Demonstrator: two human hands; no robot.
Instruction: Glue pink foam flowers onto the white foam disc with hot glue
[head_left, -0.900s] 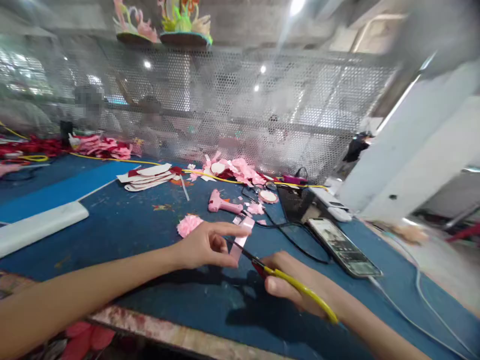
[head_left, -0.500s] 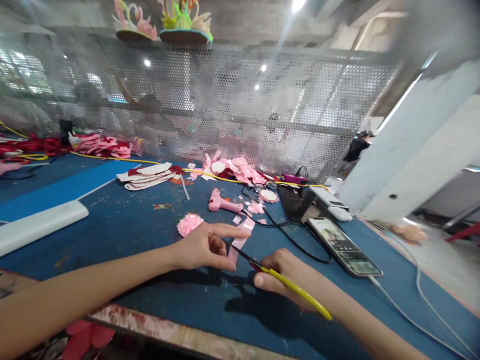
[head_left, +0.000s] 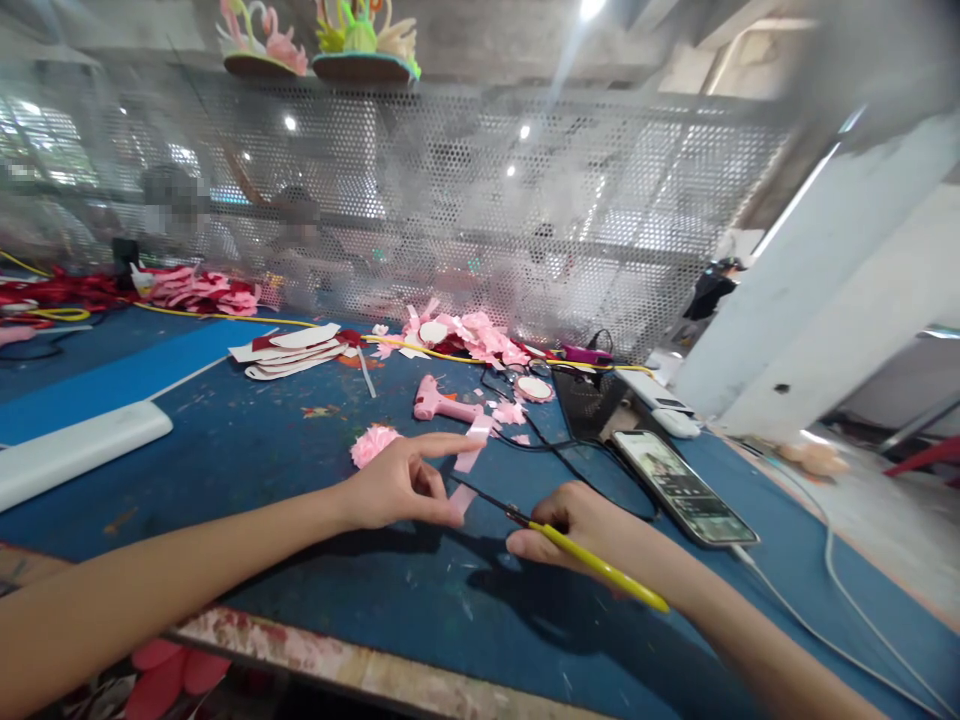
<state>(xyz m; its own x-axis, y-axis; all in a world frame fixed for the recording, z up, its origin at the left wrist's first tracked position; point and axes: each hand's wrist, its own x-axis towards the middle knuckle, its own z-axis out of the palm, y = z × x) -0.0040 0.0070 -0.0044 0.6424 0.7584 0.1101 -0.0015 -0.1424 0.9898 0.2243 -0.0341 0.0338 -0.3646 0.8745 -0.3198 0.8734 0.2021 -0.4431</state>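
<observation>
Yellow-handled scissors [head_left: 600,565] are gripped in my right hand [head_left: 581,525], their dark blades pointing left. A pink ribbon strip [head_left: 471,452] is held by the fingers of my left hand [head_left: 405,482], which are curved around a gap. Below it, a short pink ribbon piece [head_left: 460,498] sits near my left thumb. The blade tips lie between these two parts of ribbon. A ruffled pink flower [head_left: 373,446] rests just behind my left wrist, partly hidden by the hand. Beyond my hands a pink glue gun [head_left: 444,402] lies on its side.
On the blue table [head_left: 262,480], a phone [head_left: 684,488] with a charging cable lies to the right. Black cords [head_left: 577,450] run beside it. Farther back are a stack of white cut pieces [head_left: 296,352] and a pink petal heap [head_left: 480,335]. A white bar-shaped object [head_left: 82,450] lies left.
The ribbon, whole half a second ago, now shows as two parts with the blades between them. My right hand has shifted slightly up and the scissors have closed.
</observation>
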